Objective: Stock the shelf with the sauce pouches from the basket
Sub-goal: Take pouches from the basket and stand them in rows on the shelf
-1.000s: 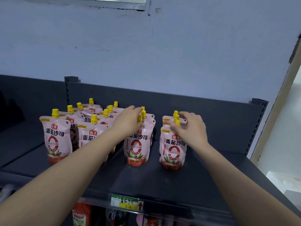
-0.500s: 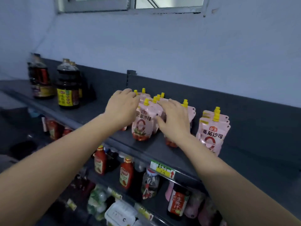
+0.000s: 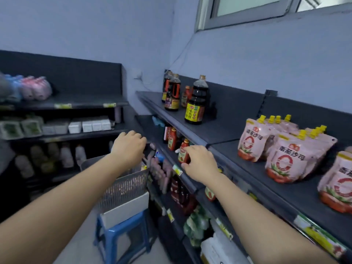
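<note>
Left hand point(image 3: 129, 147) hovers over the basket point(image 3: 123, 187), its fingers bent down out of sight, so I cannot tell its hold. Right hand point(image 3: 200, 162) hangs loose and empty. Beyond, sauce pouches point(image 3: 282, 157) stand on the shelf point(image 3: 224, 134). They look soft, light and probably slick, best pinched at the stiff spout.
</note>
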Available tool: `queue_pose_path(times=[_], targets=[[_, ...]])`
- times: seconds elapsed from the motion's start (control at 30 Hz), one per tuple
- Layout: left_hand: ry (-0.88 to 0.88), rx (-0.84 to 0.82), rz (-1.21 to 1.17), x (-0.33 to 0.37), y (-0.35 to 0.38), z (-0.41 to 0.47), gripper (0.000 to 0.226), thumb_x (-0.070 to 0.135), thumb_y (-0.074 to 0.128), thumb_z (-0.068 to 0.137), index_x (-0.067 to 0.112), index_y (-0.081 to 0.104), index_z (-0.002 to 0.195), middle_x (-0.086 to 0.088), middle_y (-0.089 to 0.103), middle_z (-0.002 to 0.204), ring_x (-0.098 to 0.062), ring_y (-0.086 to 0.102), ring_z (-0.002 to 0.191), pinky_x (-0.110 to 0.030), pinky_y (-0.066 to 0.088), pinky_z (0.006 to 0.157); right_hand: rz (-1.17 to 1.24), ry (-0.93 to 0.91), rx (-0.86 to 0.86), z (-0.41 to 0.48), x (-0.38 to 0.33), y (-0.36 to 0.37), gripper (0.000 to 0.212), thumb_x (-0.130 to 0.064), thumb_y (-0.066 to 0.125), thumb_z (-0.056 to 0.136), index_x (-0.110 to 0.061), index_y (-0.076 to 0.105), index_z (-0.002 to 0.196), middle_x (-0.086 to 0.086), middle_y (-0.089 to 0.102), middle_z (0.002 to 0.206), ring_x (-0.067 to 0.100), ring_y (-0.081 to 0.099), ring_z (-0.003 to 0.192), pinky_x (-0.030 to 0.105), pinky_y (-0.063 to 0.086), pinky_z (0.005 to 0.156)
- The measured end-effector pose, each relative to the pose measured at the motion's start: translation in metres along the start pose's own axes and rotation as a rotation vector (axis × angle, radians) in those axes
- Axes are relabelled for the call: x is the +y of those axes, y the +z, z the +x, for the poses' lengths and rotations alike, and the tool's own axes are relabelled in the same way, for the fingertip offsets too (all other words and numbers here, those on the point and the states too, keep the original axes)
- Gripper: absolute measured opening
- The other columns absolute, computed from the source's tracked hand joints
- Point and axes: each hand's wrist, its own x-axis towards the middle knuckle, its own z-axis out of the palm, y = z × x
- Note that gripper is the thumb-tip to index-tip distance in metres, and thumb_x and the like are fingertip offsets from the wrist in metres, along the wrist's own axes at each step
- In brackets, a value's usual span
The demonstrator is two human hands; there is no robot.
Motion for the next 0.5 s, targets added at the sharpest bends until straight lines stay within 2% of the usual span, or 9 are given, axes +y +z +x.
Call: queue_pose_path(times=[0.17, 0.27, 0.37, 0.5], targets=[[-0.118, -0.13, 0.012, -0.081, 0.058, -0.008, 0.037, 0.035, 0.052, 0.089, 0.018, 0.052, 0.122, -0.001, 0.058, 0.123, -0.023, 0.048, 0.12, -0.036, 0.041, 0.091, 0.069, -0.078, -0.074, 0.062, -0.053, 0.056, 0.045, -0.036, 0.062, 0.084, -0.019, 0.054, 0.125, 0.005, 0.056, 0.127, 0.029, 0.046, 0.123, 0.041, 0.041, 0.1], [-0.15, -0.182, 0.027, -0.119, 0.095, -0.004, 0.034, 0.025, 0.05, 0.088, 0.018, 0.053, 0.121, 0.0, 0.058, 0.12, -0.023, 0.049, 0.115, -0.035, 0.043, 0.09, 0.09, -0.102, -0.114, 0.099, -0.08, 0.09, 0.038, -0.036, 0.061, 0.083, -0.019, 0.057, 0.117, 0.004, 0.059, 0.12, 0.029, 0.049, 0.12, 0.039, 0.043, 0.095], [-0.169, -0.238, -0.002, -0.147, 0.129, 0.002, 0.028, 0.024, 0.052, 0.088, 0.018, 0.054, 0.115, -0.001, 0.059, 0.114, -0.023, 0.051, 0.11, -0.034, 0.041, 0.084, 0.084, -0.094, -0.179, 0.131, -0.101, 0.121, 0.033, -0.037, 0.061, 0.085, -0.019, 0.057, 0.112, 0.004, 0.059, 0.118, 0.029, 0.049, 0.118, 0.039, 0.042, 0.091], [-0.17, -0.282, -0.038, -0.172, 0.175, 0.017, 0.032, 0.03, 0.049, 0.092, 0.017, 0.052, 0.121, -0.002, 0.058, 0.116, -0.024, 0.05, 0.112, -0.035, 0.04, 0.085, 0.076, -0.097, -0.261, 0.167, -0.114, 0.162, 0.035, -0.04, 0.061, 0.084, -0.018, 0.057, 0.111, 0.007, 0.059, 0.118, 0.032, 0.051, 0.115, 0.04, 0.045, 0.088]])
